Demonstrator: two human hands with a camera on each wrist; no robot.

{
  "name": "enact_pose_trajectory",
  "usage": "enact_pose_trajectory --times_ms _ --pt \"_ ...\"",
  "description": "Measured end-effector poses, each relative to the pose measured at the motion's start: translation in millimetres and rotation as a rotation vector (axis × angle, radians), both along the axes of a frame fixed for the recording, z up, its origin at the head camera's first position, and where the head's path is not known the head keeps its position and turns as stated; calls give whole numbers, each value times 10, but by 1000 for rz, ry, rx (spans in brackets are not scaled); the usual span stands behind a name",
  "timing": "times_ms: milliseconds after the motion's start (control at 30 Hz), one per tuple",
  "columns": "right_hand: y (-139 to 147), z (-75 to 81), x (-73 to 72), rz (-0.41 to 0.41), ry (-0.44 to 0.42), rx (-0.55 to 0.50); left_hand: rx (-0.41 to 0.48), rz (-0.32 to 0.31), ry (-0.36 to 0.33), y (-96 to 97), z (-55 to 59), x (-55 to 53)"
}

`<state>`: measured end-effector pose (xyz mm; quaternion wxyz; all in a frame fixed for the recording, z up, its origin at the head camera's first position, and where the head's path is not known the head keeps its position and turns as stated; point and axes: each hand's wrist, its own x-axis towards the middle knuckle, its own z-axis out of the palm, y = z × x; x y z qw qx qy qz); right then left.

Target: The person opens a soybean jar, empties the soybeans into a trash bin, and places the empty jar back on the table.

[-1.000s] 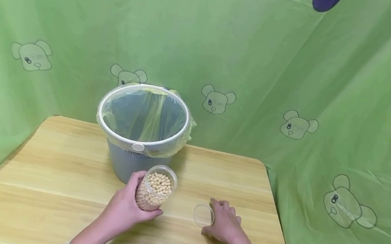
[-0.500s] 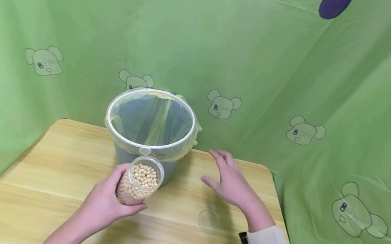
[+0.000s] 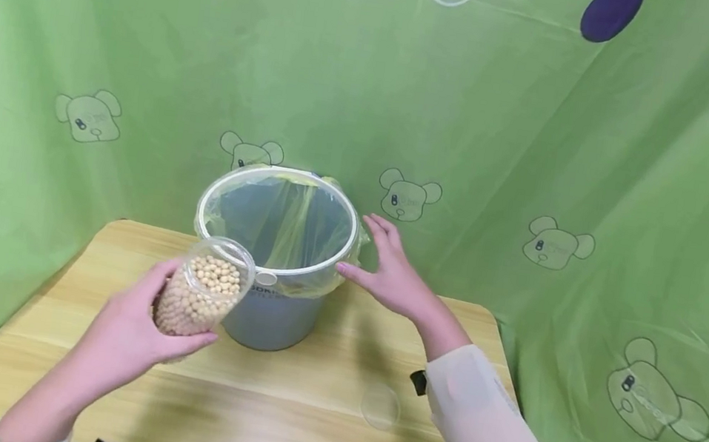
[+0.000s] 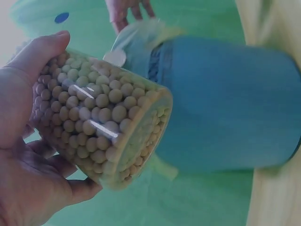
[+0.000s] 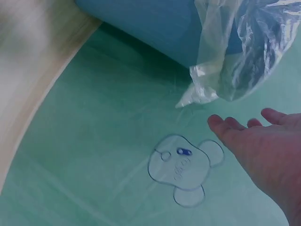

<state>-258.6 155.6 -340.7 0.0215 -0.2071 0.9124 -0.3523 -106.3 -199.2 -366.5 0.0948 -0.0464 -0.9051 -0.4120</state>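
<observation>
My left hand (image 3: 128, 329) grips a clear jar (image 4: 101, 110) full of round, pale soybeans (image 3: 212, 278). The jar has no lid on and leans to the right, its mouth close to the near left rim of a blue-grey bucket (image 3: 274, 319). A thin yellowish plastic bag (image 5: 254, 52) lines the bucket and folds over its white rim. At the bucket's right side is my right hand (image 3: 396, 275), fingers spread and holding nothing, its thumb tip right at the rim in the head view. The right wrist view shows its fingertips (image 5: 216, 121) just below the overhanging bag.
A clear round lid (image 3: 380, 406) lies flat on the wooden table (image 3: 287, 429), right of the middle. Behind the bucket hangs a green curtain (image 3: 492, 142) printed with cartoon heads, close to the table's far edge.
My right hand has left the lid on the table and moved up and forward to the bucket's right side. My left hand has carried the jar left and upward, toward the bucket's rim.
</observation>
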Motion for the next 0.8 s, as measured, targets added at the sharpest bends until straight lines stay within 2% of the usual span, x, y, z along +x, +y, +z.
enact_pose_trajectory --times_ms 200,400,533,633,800 --pt "-134 -108 -172 -12 -78 -61 -18 76 -24 -217 105 -89" --pt "-164 -201 -234 0 -145 -166 -25 105 48 -392 145 -215" --pt "-174 -232 -257 13 -156 -215 -84 133 77 -483 171 -315" --pt "-183 -253 -261 14 -157 -231 -138 131 68 -539 189 -393" --pt "-193 -277 -261 24 -166 -254 -190 91 44 -610 177 -504"
